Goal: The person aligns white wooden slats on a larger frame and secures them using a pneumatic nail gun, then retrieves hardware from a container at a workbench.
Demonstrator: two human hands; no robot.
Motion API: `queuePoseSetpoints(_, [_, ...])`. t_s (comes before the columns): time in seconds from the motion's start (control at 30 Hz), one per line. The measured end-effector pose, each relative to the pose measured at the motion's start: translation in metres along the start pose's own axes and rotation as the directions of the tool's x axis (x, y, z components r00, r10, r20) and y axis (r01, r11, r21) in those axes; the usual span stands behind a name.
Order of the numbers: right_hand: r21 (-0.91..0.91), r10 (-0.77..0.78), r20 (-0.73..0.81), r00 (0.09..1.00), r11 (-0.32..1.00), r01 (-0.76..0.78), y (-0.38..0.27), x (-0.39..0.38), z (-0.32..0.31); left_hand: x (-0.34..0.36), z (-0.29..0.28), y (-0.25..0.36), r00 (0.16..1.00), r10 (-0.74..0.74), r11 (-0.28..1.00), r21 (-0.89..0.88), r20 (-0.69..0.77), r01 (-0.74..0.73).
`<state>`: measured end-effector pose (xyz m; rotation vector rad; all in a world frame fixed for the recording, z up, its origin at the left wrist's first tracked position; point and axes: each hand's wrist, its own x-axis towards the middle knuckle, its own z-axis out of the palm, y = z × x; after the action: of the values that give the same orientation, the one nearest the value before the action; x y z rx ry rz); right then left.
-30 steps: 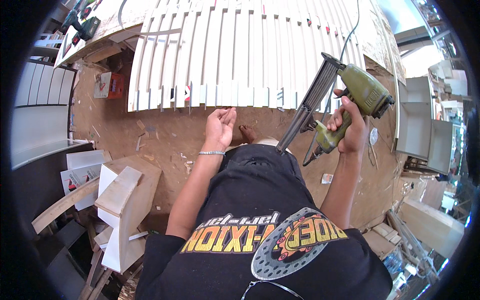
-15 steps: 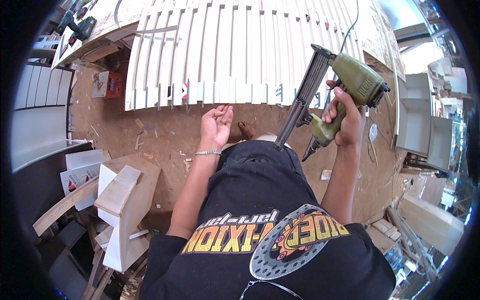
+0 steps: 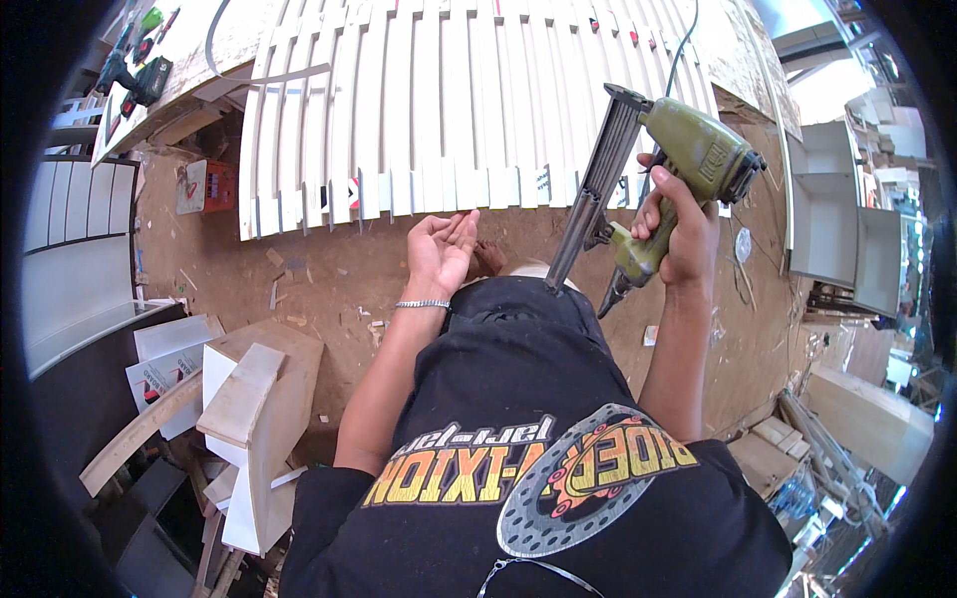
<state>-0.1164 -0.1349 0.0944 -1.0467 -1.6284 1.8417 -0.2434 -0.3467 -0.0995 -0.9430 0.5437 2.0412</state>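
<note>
My right hand [image 3: 686,239] grips the handle of an olive-green air nail gun [image 3: 703,149]. The tool stands tilted in front of my right side, its long dark magazine [image 3: 590,169] slanting down toward my waist. An air hose [image 3: 682,50] leads away from it across the bench. My left hand [image 3: 445,249] is held palm up before my belly, fingers loosely bent, with nothing visible in it. Just beyond that hand is the near edge of a panel of white slats [image 3: 429,110] laid side by side with narrow gaps.
Green-and-black cordless drills [image 3: 148,82] lie at the far left. Below the bench stands a red crate [image 3: 207,186]. Stacked white and wooden board pieces [image 3: 261,399] are on my left. To my right are a pale open cabinet [image 3: 829,209] and a pile of offcuts [image 3: 783,444]. Scraps litter the brown floor [image 3: 369,269].
My left hand has shifted slightly right, its fingers a little more bent. The nail gun and my right hand have moved slightly up and left. The view has turned a little.
</note>
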Motion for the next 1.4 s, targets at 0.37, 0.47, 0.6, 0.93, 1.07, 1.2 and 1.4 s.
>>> queuePoseSetpoints(0.37, [-0.012, 0.021, 0.005, 1.000, 1.000, -0.021, 0.002, 0.003, 0.008, 0.031, -0.017, -0.016, 0.992, 0.110, 0.913, 0.389, 0.066, -0.127])
queuePoseSetpoints(0.47, [-0.020, 0.010, 0.013, 1.000, 1.000, -0.010, 0.002, 0.002, 0.012, 0.033, -0.019, -0.022, 0.983, 0.174, 0.843, 0.506, 0.065, -0.183])
queuePoseSetpoints(0.6, [-0.031, 0.012, -0.004, 1.000, 0.999, -0.012, 0.002, 0.004, 0.015, 0.032, -0.015, -0.021, 0.958, 0.278, 0.693, 0.675, 0.076, -0.255])
queuePoseSetpoints(0.93, [-0.038, 0.024, 0.068, 0.997, 0.999, -0.022, 0.004, 0.002, 0.028, 0.031, -0.020, -0.014, 0.950, 0.262, 0.617, 0.727, 0.172, -0.302])
queuePoseSetpoints(1.07, [-0.061, 0.027, 0.070, 0.997, 0.998, -0.023, 0.003, -0.003, 0.024, 0.022, -0.014, -0.013, 0.937, 0.331, 0.623, 0.720, 0.110, -0.304])
queuePoseSetpoints(1.2, [-0.056, 0.026, 0.028, 0.999, 0.998, -0.024, 0.006, -0.004, 0.012, 0.027, -0.021, -0.010, 0.904, 0.411, 0.515, 0.787, 0.121, -0.340])
queuePoseSetpoints(1.4, [0.040, 0.047, -0.007, 0.999, 0.998, -0.047, 0.010, 0.003, -0.007, 0.034, -0.036, -0.005, 0.875, 0.449, 0.504, 0.757, 0.183, -0.417])
